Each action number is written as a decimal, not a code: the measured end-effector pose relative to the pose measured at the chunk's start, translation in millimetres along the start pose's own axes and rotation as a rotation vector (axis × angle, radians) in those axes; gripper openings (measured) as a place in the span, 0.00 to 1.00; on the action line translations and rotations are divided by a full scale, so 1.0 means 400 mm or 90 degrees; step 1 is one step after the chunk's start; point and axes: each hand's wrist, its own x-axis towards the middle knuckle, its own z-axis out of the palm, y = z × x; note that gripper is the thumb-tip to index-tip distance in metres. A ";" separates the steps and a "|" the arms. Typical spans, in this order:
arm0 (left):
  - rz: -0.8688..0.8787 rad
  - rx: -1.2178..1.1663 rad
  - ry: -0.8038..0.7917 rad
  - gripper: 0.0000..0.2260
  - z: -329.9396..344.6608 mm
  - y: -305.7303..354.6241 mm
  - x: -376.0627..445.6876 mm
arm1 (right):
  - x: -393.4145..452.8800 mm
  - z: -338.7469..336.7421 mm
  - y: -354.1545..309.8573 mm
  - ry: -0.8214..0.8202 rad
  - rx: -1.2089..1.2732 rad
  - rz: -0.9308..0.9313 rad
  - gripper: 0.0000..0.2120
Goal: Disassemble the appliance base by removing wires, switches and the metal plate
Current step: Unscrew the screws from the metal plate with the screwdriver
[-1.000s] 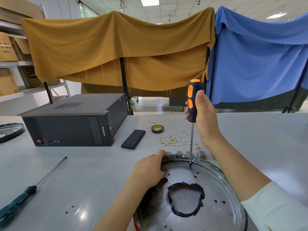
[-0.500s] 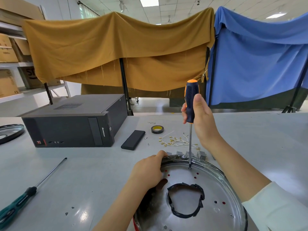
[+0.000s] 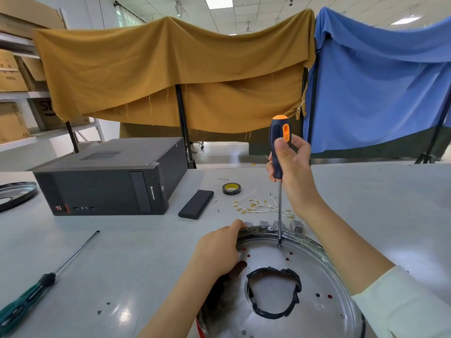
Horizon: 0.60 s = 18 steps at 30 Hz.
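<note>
The round metal plate (image 3: pixel 305 269) of the appliance base lies at the near edge of the table, with a black-taped hole in its middle. My left hand (image 3: pixel 218 250) grips the plate's far-left rim. My right hand (image 3: pixel 290 167) holds an upright orange-and-black screwdriver (image 3: pixel 278 147); its tip stands on a screw (image 3: pixel 279 245) near the plate's far edge. Removed white wires with brass terminals (image 3: pixel 258 207) lie just beyond the plate. Several small grey switches (image 3: pixel 296 225) sit in a row by the rim.
A black computer case (image 3: pixel 109 181) stands at the left. A black flat box (image 3: pixel 196 204) and a tape roll (image 3: pixel 231 188) lie mid-table. A green-handled screwdriver (image 3: pixel 44 284) lies at the near left. Another metal ring (image 3: pixel 14 195) rests at the far left edge.
My right hand has turned on the screwdriver handle and its thumb now faces me; the handle's orange marks have rotated. The left hand and plate have stayed put.
</note>
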 end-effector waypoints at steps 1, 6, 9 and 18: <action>0.000 0.000 0.000 0.23 0.000 0.000 0.000 | 0.000 0.002 0.003 0.006 -0.026 -0.012 0.16; 0.002 -0.003 0.001 0.24 0.002 -0.002 -0.001 | -0.001 0.004 0.014 0.024 -0.015 -0.018 0.05; 0.005 -0.001 0.011 0.23 0.006 -0.004 0.000 | 0.002 0.000 0.012 0.036 0.014 0.005 0.08; 0.012 -0.004 0.020 0.22 0.009 -0.008 0.003 | -0.001 -0.001 0.013 0.029 -0.034 -0.003 0.05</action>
